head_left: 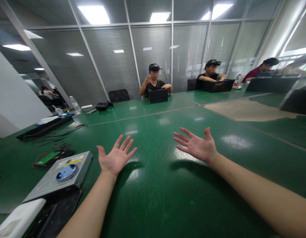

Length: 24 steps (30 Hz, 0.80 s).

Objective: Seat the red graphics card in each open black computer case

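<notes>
Palm up and fingers spread, my left hand [115, 158] hovers over the green table [153, 191] and holds nothing. My right hand [197, 144] is likewise open above the table, palm showing, fingers stretched toward the left. A wide gap lies between the two hands, and their shadows fall on the tabletop. Nearest to my left hand is a silver optical drive [80, 167], to its left, with a round blue-and-white disc-shaped piece [66, 172] on top.
Behind the drive lies a green circuit board [47, 159] with wires. A white flat object [21, 216] is at the lower left. A bottle [74, 105] and a black headset [102, 105] stand farther back. Across the table, people [156, 84] sit behind dark boxes [158, 96].
</notes>
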Tool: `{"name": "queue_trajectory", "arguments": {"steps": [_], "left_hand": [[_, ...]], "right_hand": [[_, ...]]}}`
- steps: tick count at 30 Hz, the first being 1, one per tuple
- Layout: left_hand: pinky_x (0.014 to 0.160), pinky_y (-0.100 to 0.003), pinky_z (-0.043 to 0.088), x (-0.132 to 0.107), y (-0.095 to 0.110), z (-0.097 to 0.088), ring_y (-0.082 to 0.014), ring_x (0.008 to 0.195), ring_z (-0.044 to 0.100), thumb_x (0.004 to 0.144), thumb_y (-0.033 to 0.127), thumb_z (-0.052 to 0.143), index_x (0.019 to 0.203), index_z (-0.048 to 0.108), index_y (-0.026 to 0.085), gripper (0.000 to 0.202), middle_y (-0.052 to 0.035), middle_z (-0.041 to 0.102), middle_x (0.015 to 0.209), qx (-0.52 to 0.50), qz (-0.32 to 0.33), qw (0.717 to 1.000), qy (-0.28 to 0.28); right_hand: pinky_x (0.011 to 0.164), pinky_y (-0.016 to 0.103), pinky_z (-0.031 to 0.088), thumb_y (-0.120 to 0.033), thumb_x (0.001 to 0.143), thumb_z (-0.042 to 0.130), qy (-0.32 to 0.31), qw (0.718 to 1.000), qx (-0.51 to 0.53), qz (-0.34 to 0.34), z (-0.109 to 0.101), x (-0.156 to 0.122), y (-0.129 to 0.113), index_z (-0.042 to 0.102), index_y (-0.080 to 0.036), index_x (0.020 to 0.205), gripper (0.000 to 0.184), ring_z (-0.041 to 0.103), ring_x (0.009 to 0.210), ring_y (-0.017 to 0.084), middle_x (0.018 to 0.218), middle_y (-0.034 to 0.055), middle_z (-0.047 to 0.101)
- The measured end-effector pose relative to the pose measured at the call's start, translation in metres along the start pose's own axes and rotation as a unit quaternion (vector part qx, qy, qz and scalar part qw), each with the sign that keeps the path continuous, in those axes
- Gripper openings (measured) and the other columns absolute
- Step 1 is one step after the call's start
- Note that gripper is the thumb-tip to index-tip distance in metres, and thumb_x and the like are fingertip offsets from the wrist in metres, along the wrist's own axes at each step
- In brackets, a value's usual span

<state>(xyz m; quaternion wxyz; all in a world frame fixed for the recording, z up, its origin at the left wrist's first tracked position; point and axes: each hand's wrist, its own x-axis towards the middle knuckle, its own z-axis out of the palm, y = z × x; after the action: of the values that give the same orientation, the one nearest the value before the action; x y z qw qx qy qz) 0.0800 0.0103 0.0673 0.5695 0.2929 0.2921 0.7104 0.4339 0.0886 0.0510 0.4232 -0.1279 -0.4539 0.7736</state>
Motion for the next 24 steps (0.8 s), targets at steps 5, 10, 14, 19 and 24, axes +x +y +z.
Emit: {"name": "queue_trajectory", "arguments": {"steps": [5, 10, 14, 19, 24], "left_hand": [[0.099, -0.065, 0.042, 0.001, -0.001, -0.003, -0.0386, 0.131, 0.047, 0.071, 0.084, 0.042, 0.132, 0.053, 0.021, 0.088, -0.0188, 0.054, 0.137, 0.003, -0.005, 1.000, -0.019], [0.097, -0.060, 0.046, 0.006, -0.002, -0.011, -0.0379, 0.128, 0.050, 0.074, 0.080, 0.045, 0.131, 0.052, 0.022, 0.082, -0.0181, 0.054, 0.138, 0.040, -0.011, 0.999, -0.022], [0.088, -0.050, 0.052, 0.019, -0.008, -0.028, -0.0332, 0.118, 0.059, 0.082, 0.071, 0.044, 0.125, 0.053, 0.023, 0.065, -0.0157, 0.057, 0.132, 0.127, 0.061, 0.989, 0.043], [0.088, -0.045, 0.051, 0.029, -0.015, -0.042, -0.0283, 0.106, 0.063, 0.078, 0.062, 0.060, 0.126, 0.048, 0.022, 0.064, -0.0130, 0.057, 0.126, 0.468, 0.216, 0.841, 0.167], [0.099, -0.046, 0.044, 0.016, -0.016, -0.028, -0.0318, 0.117, 0.056, 0.078, 0.056, 0.064, 0.134, 0.045, 0.018, 0.071, -0.0164, 0.053, 0.132, 0.759, 0.299, 0.564, 0.129]], "right_hand": [[0.106, 0.058, 0.033, -0.093, 0.072, 0.011, -0.002, 1.000, 0.007, 0.008, 0.000, 0.000, -0.002, 0.033, -0.027, 0.146, 0.102, 0.038, 0.138, 0.033, 0.154, 0.0135, 0.036], [0.103, 0.059, 0.037, -0.093, 0.072, 0.010, -0.001, 1.000, -0.025, -0.002, -0.008, 0.002, -0.003, 0.040, -0.025, 0.142, 0.103, 0.044, 0.134, 0.035, 0.149, 0.0154, 0.042], [0.098, 0.052, 0.043, -0.082, 0.084, 0.015, 0.035, 0.985, -0.155, -0.069, -0.023, 0.007, 0.007, 0.050, -0.023, 0.133, 0.084, 0.055, 0.121, 0.032, 0.138, 0.0162, 0.053], [0.099, 0.045, 0.043, -0.059, 0.092, 0.043, 0.056, 0.881, -0.441, -0.163, -0.026, 0.008, 0.019, 0.048, -0.022, 0.133, 0.054, 0.056, 0.114, 0.027, 0.132, 0.0132, 0.056], [0.104, 0.048, 0.037, -0.055, 0.094, 0.043, 0.067, 0.749, -0.634, -0.180, -0.019, 0.006, 0.018, 0.041, -0.023, 0.140, 0.057, 0.047, 0.126, 0.029, 0.138, 0.0138, 0.049]]}}
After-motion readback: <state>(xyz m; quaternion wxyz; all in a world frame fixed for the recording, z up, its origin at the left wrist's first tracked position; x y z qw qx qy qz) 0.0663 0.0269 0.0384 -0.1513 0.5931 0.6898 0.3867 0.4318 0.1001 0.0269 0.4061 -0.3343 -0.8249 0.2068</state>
